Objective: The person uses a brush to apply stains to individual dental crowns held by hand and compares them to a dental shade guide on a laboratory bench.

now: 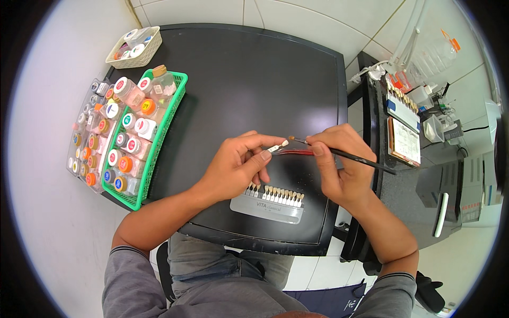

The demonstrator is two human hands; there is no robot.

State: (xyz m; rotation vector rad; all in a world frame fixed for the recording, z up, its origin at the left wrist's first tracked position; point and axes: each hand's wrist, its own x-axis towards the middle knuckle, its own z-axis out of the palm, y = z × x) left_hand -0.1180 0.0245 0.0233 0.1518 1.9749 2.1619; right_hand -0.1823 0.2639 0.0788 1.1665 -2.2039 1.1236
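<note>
Between the thumb and fingers of my left hand is a tooth shade tab, its tooth-shaped end pointing up and right. My right hand grips a slim brush with a black handle. Its brown bristles lie close beside the tab's tooth end; whether they touch is too small to tell. A thin red-handled tool runs just below, between both hands; which hand holds it I cannot tell. Nearer to me, a grey shade guide holder lies on the black table with a row of several tabs, a gap among them.
At left, a green basket and a clear tray hold several capped jars. A cream basket stands at the far left corner. On the dark side counter at right are another shade guide, a framed card and bottles.
</note>
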